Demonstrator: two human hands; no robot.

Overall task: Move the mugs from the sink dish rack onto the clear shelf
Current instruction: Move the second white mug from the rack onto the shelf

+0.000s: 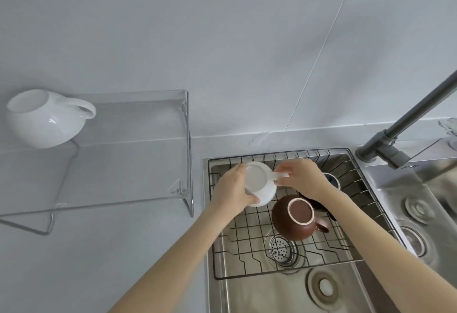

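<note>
A white mug (pixel 259 184) is upside down over the far left of the wire dish rack (pixel 249 246) in the sink. My left hand (pixel 232 189) grips its round body from the left. My right hand (pixel 301 176) pinches its handle from the right. A brown mug (pixel 294 218) stands upside down on the rack just to the right. A dark mug (pixel 331 179) sits behind my right wrist, mostly hidden. Another white mug (pixel 42 117) stands upright on the far left of the clear shelf (pixel 138 124).
A grey faucet (pixel 405 119) slants over the sink's right side. The steel sink (pixel 321 288) has a drain strainer (pixel 280 249) under the rack. A second basin (pixel 420 204) lies to the right. The shelf stands on the pale counter (pixel 99 251) against the wall.
</note>
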